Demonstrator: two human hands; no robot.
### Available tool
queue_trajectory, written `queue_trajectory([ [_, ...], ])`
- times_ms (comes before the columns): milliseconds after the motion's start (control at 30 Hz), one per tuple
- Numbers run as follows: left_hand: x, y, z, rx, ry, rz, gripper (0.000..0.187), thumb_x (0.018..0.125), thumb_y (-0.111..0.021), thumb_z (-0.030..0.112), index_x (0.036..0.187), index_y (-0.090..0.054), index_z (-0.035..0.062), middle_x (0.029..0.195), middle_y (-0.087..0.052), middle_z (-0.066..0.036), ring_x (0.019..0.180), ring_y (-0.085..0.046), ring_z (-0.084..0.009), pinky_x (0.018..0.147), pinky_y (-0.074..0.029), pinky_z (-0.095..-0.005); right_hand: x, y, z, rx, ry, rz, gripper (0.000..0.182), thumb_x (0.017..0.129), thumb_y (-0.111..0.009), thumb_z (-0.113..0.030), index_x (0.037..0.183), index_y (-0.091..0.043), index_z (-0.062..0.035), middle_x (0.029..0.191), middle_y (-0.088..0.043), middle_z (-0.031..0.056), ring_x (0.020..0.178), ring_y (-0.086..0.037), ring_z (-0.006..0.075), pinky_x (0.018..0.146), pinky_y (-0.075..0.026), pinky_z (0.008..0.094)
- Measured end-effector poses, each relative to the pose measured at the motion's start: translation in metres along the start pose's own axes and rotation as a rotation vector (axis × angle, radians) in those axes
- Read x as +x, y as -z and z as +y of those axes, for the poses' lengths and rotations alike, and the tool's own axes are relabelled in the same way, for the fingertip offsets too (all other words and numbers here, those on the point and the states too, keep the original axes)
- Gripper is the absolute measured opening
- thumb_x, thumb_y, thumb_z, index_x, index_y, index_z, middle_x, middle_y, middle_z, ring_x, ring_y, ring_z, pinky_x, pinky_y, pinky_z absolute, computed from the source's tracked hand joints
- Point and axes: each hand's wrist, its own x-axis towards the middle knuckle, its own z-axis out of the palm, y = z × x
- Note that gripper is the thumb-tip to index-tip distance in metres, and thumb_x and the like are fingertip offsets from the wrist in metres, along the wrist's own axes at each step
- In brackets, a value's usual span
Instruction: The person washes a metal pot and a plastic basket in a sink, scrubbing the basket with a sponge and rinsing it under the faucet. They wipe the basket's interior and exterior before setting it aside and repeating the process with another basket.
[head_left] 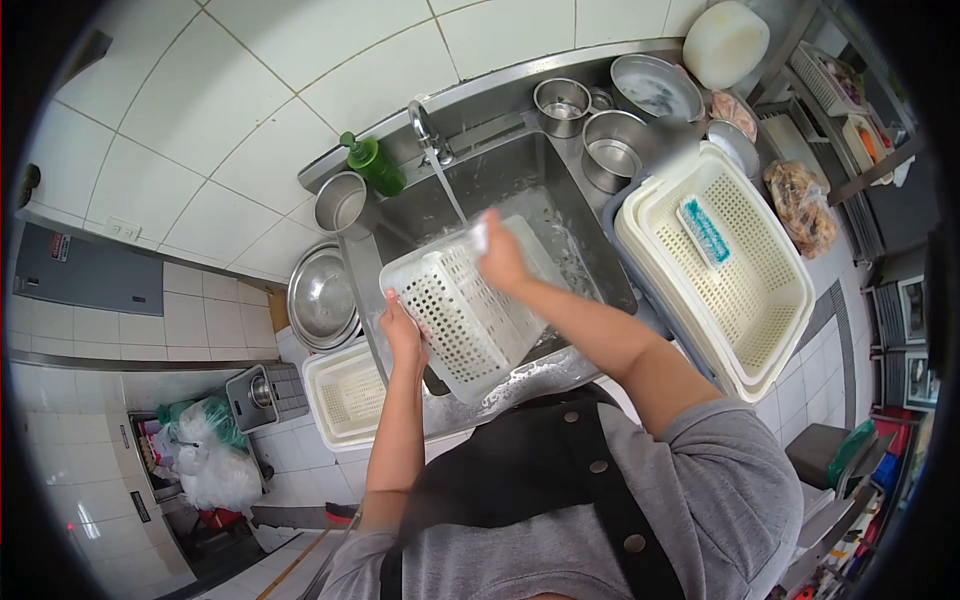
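A white perforated plastic basket (455, 330) is tilted over the steel sink (590, 215), beneath the running tap (430, 135). Its left rim is gripped by my left hand (402, 330), thumb along the edge. My right hand (503, 262) is closed at the basket's far side, slightly smeared by motion. Something small and white shows at its fingers, too blurred to name. Water from the tap falls close to the basket's far rim. Suds and wet bits lie in the sink.
Right of the sink stand stacked cream baskets (640, 210) with a teal-bristled brush (706, 232) inside. Steel pots (612, 150) and a soapy basin (657, 88) line the back. A green pump bottle (375, 167), a steel pot (345, 204) and another white basket (345, 395) are at the left.
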Motion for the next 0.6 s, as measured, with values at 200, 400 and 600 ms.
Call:
queue_trajectory([
  [200,-0.013,-0.004,0.008,0.071,-0.047,-0.057,0.052,0.102,-0.043,0.047,0.087,-0.063,0.0014,0.062,-0.057,0.0,0.044,-0.048,-0.0096,0.038,-0.037,-0.0275,0.032,0.016,0.029,-0.109,-0.175,-0.035,0.029,0.079,-0.063,-0.01,0.105,-0.05,-0.0069,0.082,-0.066,0.0238,0.082,-0.065,0.0436,0.073,-0.049,0.054],
  [400,-0.013,-0.009,0.01,0.096,-0.001,-0.022,0.051,0.101,-0.044,0.049,0.089,-0.061,0.0024,0.06,-0.054,0.0,0.041,-0.046,-0.0092,0.036,-0.035,-0.0264,0.004,0.013,-0.035,-0.08,0.056,-0.098,0.022,0.081,-0.066,-0.02,0.096,-0.055,-0.0071,0.087,-0.069,0.0194,0.083,-0.066,0.0403,0.07,-0.048,0.0526],
  [600,-0.018,0.009,0.024,-0.095,-0.03,-0.007,0.049,0.102,-0.043,0.048,0.091,-0.06,0.0032,0.068,-0.059,-0.001,0.049,-0.052,-0.0097,0.041,-0.04,-0.0252,0.043,0.021,0.103,-0.291,-0.325,0.098,0.04,0.081,-0.064,-0.021,0.116,-0.052,-0.0061,0.105,-0.063,0.0209,0.104,-0.058,0.0424,0.087,-0.042,0.054],
])
